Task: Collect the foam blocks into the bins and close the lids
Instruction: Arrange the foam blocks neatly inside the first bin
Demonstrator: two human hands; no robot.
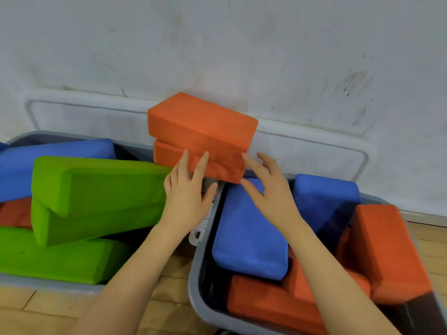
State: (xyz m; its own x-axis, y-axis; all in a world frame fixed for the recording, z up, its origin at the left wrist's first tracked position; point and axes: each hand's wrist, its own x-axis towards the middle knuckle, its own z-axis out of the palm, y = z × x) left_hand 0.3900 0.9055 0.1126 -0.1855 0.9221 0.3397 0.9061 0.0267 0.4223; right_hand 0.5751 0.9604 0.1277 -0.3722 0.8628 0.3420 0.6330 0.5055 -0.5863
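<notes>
Hands (186,189) (271,187) touch two stacked orange blocks (200,139) between open bins (208,238).

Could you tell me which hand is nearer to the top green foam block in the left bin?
Left. The left hand lies right beside the top green block's right end, fingers on the lower orange block. The right hand is farther right, over the right bin.

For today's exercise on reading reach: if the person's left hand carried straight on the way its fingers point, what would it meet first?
The left hand would meet the lower orange block; its fingertips seem already at the near face, though depth is uncertain.
</notes>
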